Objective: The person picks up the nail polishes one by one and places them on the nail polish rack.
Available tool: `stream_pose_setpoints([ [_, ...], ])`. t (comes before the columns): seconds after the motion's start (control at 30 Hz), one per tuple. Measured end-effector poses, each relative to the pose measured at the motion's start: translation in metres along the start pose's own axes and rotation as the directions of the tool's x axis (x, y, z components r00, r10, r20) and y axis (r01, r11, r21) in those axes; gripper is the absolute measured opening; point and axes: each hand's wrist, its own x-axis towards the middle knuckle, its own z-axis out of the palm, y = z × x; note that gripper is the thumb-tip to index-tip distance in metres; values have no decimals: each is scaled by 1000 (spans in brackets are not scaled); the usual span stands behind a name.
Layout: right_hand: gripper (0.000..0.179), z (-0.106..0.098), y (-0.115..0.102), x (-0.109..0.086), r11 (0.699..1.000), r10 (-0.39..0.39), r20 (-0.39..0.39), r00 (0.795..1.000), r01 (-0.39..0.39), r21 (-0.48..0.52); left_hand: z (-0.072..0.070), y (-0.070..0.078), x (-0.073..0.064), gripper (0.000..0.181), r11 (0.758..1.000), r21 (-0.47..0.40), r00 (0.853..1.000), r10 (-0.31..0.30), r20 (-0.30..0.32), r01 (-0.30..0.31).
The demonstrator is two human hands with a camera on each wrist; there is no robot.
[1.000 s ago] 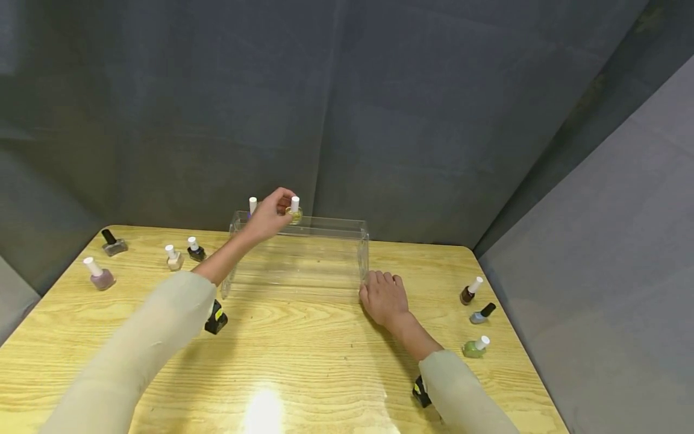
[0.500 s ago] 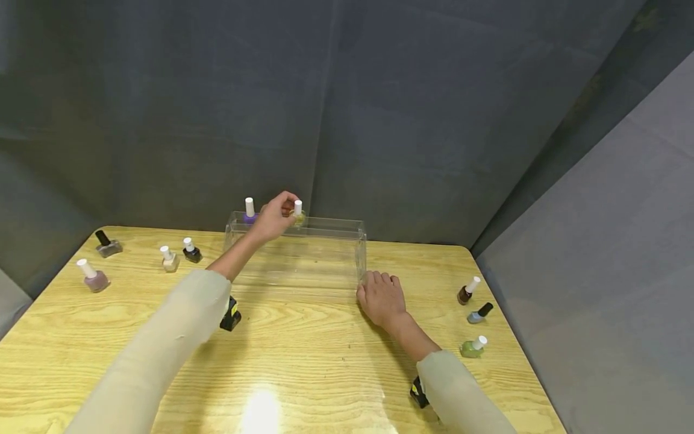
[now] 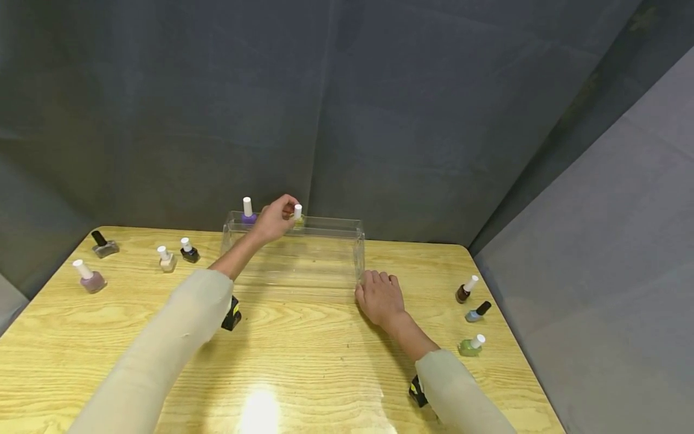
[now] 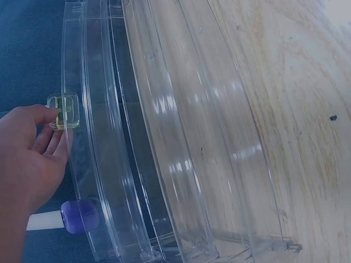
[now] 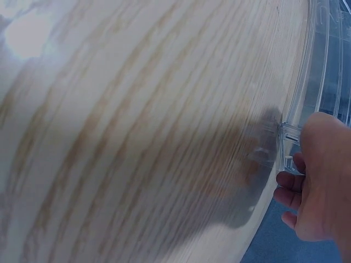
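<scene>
1. Farther from the purple bottle [image 3: 249, 218] and slightly lower than a second ago, the yellow bottle [image 3: 298, 216] has shifted right along the clear rack [image 3: 332, 231] with the left hand [image 3: 273, 222].
2. That hand pinches the yellow bottle between thumb and fingers at the rack's top level, partly behind its front panel in the left wrist view; whether the base touches the shelf cannot be told.
3. White-capped, the purple bottle stands on the same level, to the left.
4. The right hand [image 3: 382, 298] has stayed at the rack's near right corner, its fingers curled round the plastic.
5. Left of the rack, on the wooden table [image 3: 303, 361], are a dark bottle [image 3: 190, 254], a cream bottle [image 3: 167, 263], a mauve bottle [image 3: 93, 282] and a grey bottle [image 3: 106, 249] with a black cap.
6. Near the table's right edge are a brown bottle [image 3: 463, 294], a blue bottle [image 3: 473, 316] and a green bottle [image 3: 469, 348].
</scene>
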Motion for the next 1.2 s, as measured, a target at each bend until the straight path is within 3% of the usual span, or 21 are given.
stream_pose_setpoints([
  [0.67, 25, 3, -4, 3, 1000, -2, -30, 1000, 2, 22, 0, 0, -3, 32, 996, 84, 1000, -16, 5, 16],
  [0.93, 24, 3, -4, 3, 999, 9, -23, 1000, -8, 41, -2, -2, -3, 32, 994, 104, 999, -32, -22, 34],
  [1.2, 22, 7, -3, 2, 998, -1, -57, 998, 4, 55, -6, -2, -6, 45, 993, 111, 999, -33, 11, 32],
])
